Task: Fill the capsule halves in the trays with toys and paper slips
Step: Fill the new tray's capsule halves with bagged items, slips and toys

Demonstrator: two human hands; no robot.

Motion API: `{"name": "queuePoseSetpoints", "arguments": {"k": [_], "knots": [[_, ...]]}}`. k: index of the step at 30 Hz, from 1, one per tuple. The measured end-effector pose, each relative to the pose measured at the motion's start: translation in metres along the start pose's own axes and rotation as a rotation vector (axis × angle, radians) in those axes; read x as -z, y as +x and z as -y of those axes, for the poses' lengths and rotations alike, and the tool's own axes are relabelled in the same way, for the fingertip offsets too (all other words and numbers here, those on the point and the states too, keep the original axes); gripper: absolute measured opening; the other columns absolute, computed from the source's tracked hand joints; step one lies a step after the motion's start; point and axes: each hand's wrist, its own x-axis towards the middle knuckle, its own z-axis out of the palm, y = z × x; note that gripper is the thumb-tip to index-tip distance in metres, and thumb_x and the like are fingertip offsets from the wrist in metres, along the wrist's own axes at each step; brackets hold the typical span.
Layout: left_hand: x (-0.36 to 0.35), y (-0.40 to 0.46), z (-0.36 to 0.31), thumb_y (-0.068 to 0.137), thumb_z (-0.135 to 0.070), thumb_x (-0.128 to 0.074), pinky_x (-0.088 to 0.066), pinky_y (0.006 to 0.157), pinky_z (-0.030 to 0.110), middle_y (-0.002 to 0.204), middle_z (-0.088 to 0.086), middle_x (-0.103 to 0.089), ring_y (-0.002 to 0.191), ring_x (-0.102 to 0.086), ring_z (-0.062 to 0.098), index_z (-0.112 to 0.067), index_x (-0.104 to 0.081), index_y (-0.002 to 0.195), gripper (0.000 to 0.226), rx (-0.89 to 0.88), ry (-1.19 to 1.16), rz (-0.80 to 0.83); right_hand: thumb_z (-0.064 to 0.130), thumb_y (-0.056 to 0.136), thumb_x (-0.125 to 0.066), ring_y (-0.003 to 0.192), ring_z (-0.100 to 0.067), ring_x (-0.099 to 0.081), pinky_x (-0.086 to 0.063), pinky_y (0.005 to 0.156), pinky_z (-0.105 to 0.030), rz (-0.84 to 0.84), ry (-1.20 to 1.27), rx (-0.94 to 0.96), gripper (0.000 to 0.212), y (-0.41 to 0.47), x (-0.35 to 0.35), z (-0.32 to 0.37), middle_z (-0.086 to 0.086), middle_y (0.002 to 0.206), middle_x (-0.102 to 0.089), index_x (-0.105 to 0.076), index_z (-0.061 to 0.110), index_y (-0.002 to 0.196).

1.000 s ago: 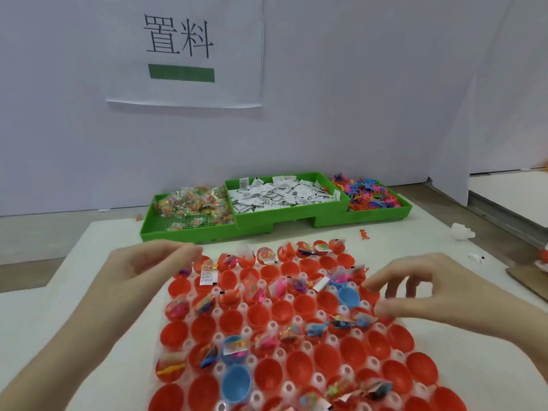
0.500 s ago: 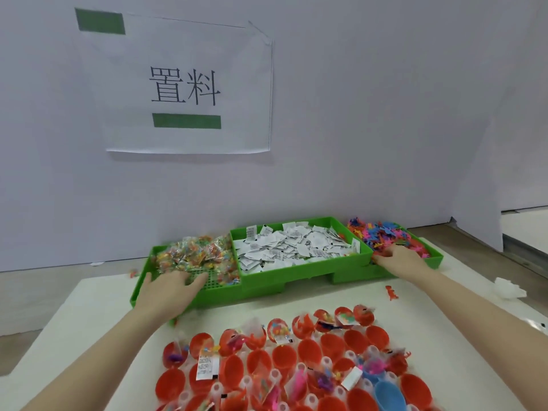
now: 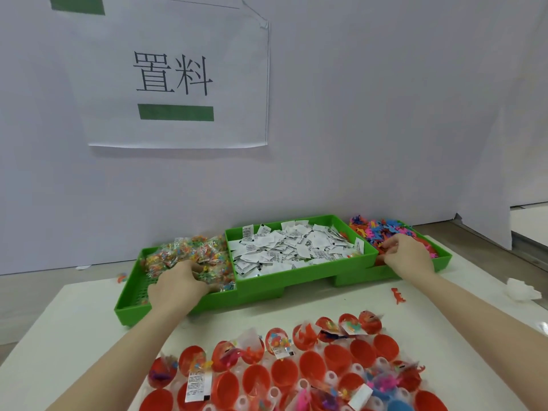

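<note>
Reaching into green bins: left hand [image 3: 178, 287] grasping bagged toys [image 3: 189, 253], right hand [image 3: 407, 256] pinching loose figures [image 3: 385, 229]. Paper slips [image 3: 293, 247] between. Wall sign [image 3: 178, 72] reads 置料. Red capsule halves [image 3: 311, 366] nearest.

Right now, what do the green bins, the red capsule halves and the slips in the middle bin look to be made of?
Green bins: seemingly moulded rigid plastic, matte; uniform colour, the left one with a perforated grid floor.
Red capsule halves: probably glossy plastic; smooth cups with soft highlights.
Slips: likely thin white paper, printed with black marks; they lie creased and curled in a loose heap.
</note>
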Motion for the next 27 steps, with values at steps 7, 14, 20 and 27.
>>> {"name": "queuePoseSetpoints", "arguments": {"k": [7,14,20,27], "knots": [[-0.004,-0.001,-0.003,0.086,-0.031,-0.064,-0.051,0.08,0.035,0.1,0.008,-0.069,0.09,-0.062,0.025,-0.013,-0.07,0.102,0.025,-0.099,-0.071,-0.008,0.006,0.089,-0.054,0.098,-0.026,-0.059,-0.043,0.079,-0.032,-0.11,0.024,0.079,0.03,0.0,0.0,0.003,-0.012,0.117,-0.063,-0.06,0.004,0.119],[0.013,-0.013,-0.001,0.084,-0.021,-0.066,-0.044,0.083,0.032,0.102,0.011,-0.07,0.086,-0.058,0.021,-0.005,-0.071,0.1,0.023,-0.127,-0.446,-0.275,0.013,0.094,-0.043,0.072,-0.024,-0.05,-0.034,0.065,-0.029,-0.157,0.064,0.054,0.026,-0.002,0.006,0.004,-0.016,0.093,-0.064,-0.059,0.0,0.109],[0.051,-0.065,-0.006,0.079,-0.019,-0.07,-0.049,0.073,0.035,0.063,0.001,-0.068,0.062,-0.063,0.016,-0.017,-0.072,0.081,0.003,-0.125,-0.844,-0.25,0.005,0.093,-0.04,0.055,-0.018,-0.046,-0.039,0.055,-0.028,-0.15,0.368,0.192,0.023,-0.012,0.014,0.029,-0.009,0.086,-0.061,-0.053,0.003,0.113],[0.075,-0.136,-0.019,0.063,-0.017,-0.071,-0.049,0.042,0.016,0.063,0.009,-0.07,0.041,-0.059,0.013,-0.017,-0.052,0.087,0.031,-0.104,-1.184,-0.119,0.009,0.085,-0.043,0.072,-0.022,-0.047,-0.037,0.061,-0.031,0.132,0.281,0.319,0.016,-0.032,0.006,0.094,-0.006,0.072,-0.055,-0.054,0.006,0.073]]}}
